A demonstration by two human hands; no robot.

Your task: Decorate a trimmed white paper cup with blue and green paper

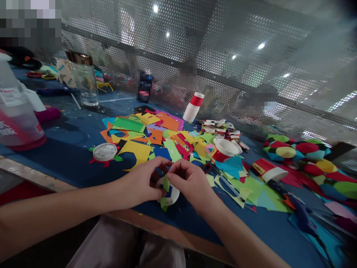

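Close to the table's front edge is a small round white piece (174, 196), perhaps a cut-down paper cup, with blue paper and green paper strips on it. My left hand (149, 180) curls around its left side, thumb and fingers closed on it. Above its top, my right hand (192, 184) pinches a green paper strip (166, 183) between thumb and forefinger. The fingers partly cover the white piece. To the left lies a similar white disc (105, 152) with red and green paper tabs sticking out around it.
Cut coloured paper (170, 145) is heaped beyond my hands. A paper bowl (227, 149), a tipped paper cup (269, 170) and a glue gun (302, 216) are on the right. Stacked cups (193, 108), a glass jar (85, 83) and a spray bottle (19, 111) stand around the heap.
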